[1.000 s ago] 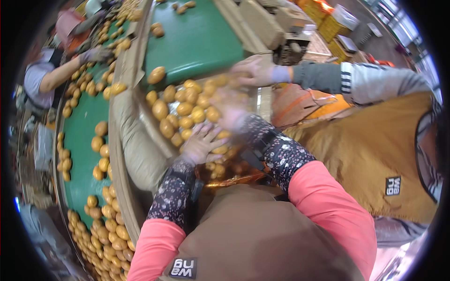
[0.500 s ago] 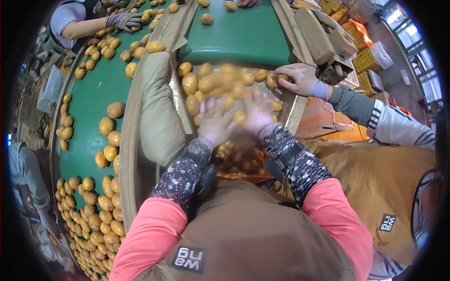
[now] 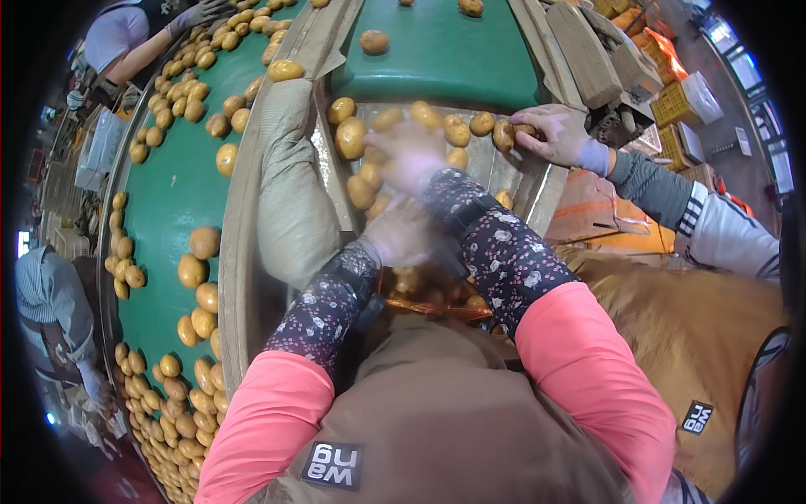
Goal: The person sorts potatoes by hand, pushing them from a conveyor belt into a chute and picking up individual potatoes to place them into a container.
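My right hand (image 3: 411, 157), blurred by motion, reaches over the potatoes (image 3: 349, 137) on the metal chute (image 3: 512, 155) below the belt's end. My left hand (image 3: 400, 233), also smeared, is nearer to me, over the chute's lower end beside a few potatoes (image 3: 361, 191). Whether either hand holds anything is not visible. Under my hands, potatoes (image 3: 409, 281) show in the opening of an orange bag (image 3: 437, 309). From the right, a co-worker's gloved hand (image 3: 554, 134) touches a potato (image 3: 503, 135) at the chute's edge.
Ahead, a green belt (image 3: 437, 50) carries a few potatoes. Wooden rails and a padded cloth roll (image 3: 294, 185) divide it from a wider green belt (image 3: 172, 244) with many potatoes on the left. Another person's gloved hand (image 3: 201, 15) is at its far end. Yellow crates (image 3: 674, 101) stand far right.
My right hand has moved forward and left across the chute, and my left hand has drawn back toward me. Fewer potatoes lie on the chute's middle. The co-worker's hand stays at the edge.
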{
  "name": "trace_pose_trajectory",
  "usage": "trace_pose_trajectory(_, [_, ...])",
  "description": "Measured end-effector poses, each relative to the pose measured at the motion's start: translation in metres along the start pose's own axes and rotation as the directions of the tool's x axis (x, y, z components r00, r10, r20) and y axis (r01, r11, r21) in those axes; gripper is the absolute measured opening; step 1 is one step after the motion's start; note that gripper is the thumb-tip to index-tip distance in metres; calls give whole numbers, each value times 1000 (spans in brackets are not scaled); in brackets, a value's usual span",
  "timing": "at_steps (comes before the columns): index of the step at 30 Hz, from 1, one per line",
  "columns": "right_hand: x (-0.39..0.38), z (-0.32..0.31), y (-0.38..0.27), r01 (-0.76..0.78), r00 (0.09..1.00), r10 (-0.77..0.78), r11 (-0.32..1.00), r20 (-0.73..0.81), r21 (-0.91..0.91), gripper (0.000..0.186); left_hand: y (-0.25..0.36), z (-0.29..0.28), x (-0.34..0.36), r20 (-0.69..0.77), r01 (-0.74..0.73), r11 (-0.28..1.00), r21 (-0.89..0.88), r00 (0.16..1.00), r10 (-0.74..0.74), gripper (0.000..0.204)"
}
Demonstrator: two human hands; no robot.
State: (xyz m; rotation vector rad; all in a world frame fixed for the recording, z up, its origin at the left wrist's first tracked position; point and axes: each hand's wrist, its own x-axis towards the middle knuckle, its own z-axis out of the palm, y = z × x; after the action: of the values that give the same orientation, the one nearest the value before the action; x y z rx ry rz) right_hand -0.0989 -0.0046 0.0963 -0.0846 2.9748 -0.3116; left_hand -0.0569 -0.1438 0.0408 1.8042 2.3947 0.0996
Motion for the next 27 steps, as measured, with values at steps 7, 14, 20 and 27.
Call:
trace_pose_trajectory(7, [-22,24,11,-20,986,24,999,-168,25,36,-7,23,-5,-92,-109,990,-84,991,101,43])
trace_pose_trajectory(14, [-54,29,70,-158,974,196,946,-114,282,37,-7,45,-4,-449,-9,991,132,891,68,49])
trace_pose_trajectory(20, [-45,-7,118,-392,886,438,884,-154,256,94,14,35,13,-419,381,924,-7,838,-349,63])
trace_pose_trajectory(27, [-56,5,96,-397,917,393,917,75,43,89,6,39,10,-343,291,956,-35,895,-285,53])
